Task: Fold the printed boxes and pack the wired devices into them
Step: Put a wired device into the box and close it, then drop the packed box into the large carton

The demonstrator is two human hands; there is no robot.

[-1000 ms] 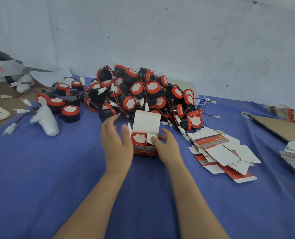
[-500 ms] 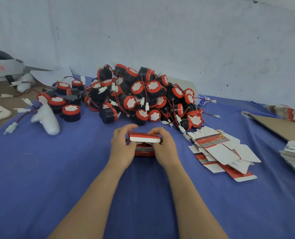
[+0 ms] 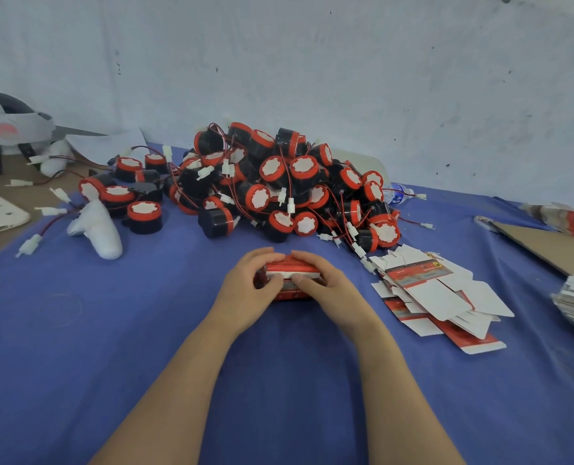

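While one box [image 3: 292,280] stands almost closed on the surface [image 3: 111,330], most of the job is left: a big heap of devices [image 3: 278,182] lies behind it and flat blanks [image 3: 436,293] lie to its right. The left hand [image 3: 245,293] and right hand [image 3: 329,290] grip the box from either side, fingers [image 3: 260,256] curled over its lid, thumbs on the front. The lid seems tucked in, though they hide the seam.
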